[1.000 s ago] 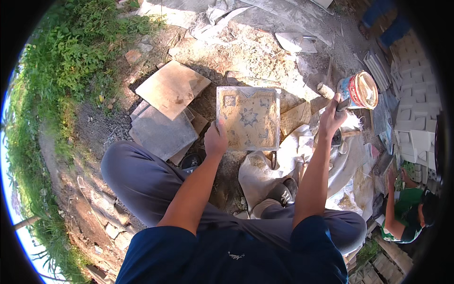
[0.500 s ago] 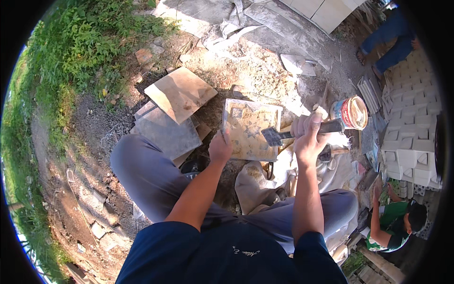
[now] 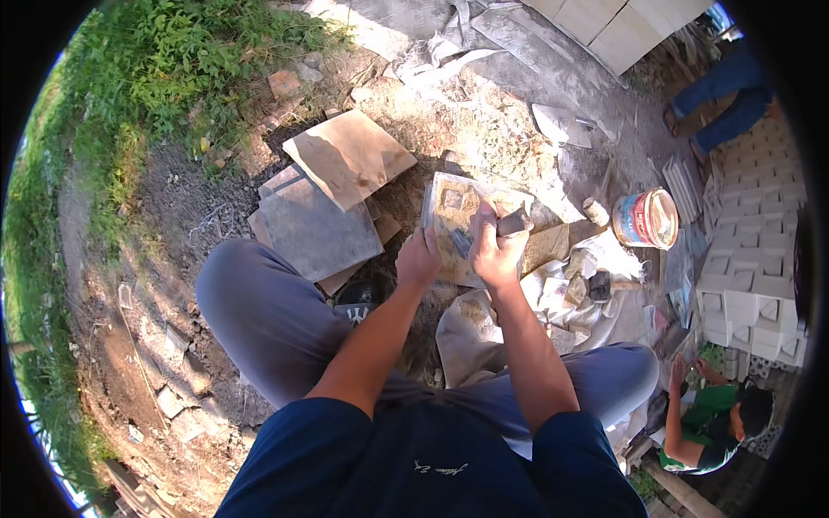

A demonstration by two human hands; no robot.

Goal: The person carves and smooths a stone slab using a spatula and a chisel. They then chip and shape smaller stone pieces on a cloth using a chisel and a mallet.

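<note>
A square tile (image 3: 453,269), crusted with tan mortar in patches, lies in front of my knees. My left hand (image 3: 419,261) is closed on its left edge. My right hand (image 3: 496,255) grips a flat-bladed scraper (image 3: 515,222) by its thick dark handle, over the right half of the tile. The scraper's blade points down at the mortar, partly hidden by my fingers; whether it touches cannot be made out. To the left, a tan tile (image 3: 350,160) rests on a grey tile (image 3: 318,226) in a loose pile.
A paint bucket (image 3: 645,217) stands at right, near a pale cylindrical piece (image 3: 595,211). Crumpled pale sacking (image 3: 471,328) with rubble lies before my right knee. Pale blocks (image 3: 743,259) are stacked far right. A person in green (image 3: 712,423) sits lower right; another person's legs (image 3: 721,99) show upper right.
My right hand has swung left and down with the scraper, from beside the bucket to over the tile. My left hand stays at the tile's edge. The view has shifted slightly.
</note>
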